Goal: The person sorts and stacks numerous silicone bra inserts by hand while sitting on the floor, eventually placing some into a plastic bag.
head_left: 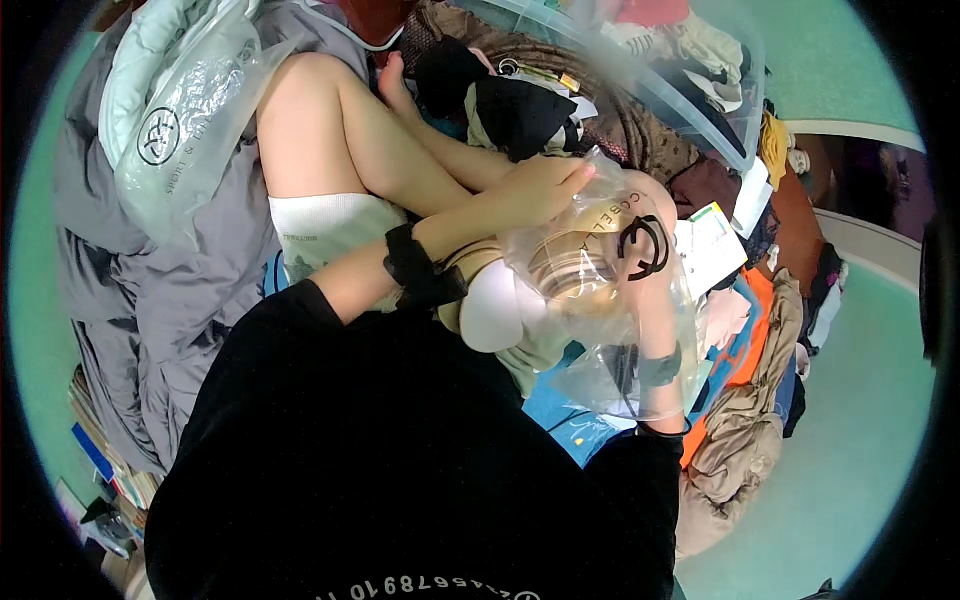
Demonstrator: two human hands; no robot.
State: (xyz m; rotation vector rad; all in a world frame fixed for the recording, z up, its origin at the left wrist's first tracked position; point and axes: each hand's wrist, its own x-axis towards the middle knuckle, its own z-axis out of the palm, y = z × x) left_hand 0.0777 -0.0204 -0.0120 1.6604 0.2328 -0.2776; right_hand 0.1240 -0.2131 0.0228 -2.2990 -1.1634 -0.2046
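My left hand (545, 190) is closed on the upper edge of a clear plastic bag (600, 235) with a black printed mark. The bag hangs over my lap and over my right forearm, which shows through the film. My right hand (652, 203) is at the bag's far right side, seen partly through the plastic; its fingers are hidden. Under and beside the bag lies a beige, cup-shaped garment (570, 275), which looks like a bra. A smooth white rounded pad (490, 308) shows at its near left, close to my body.
A second printed plastic bag (195, 140) lies on a grey quilt (130, 300) at left. Black clothing (525, 108) and a translucent storage bin (735, 140) are beyond my legs. White cards (712, 250), an orange cloth (757, 325) and khaki trousers (740, 450) are piled at right.
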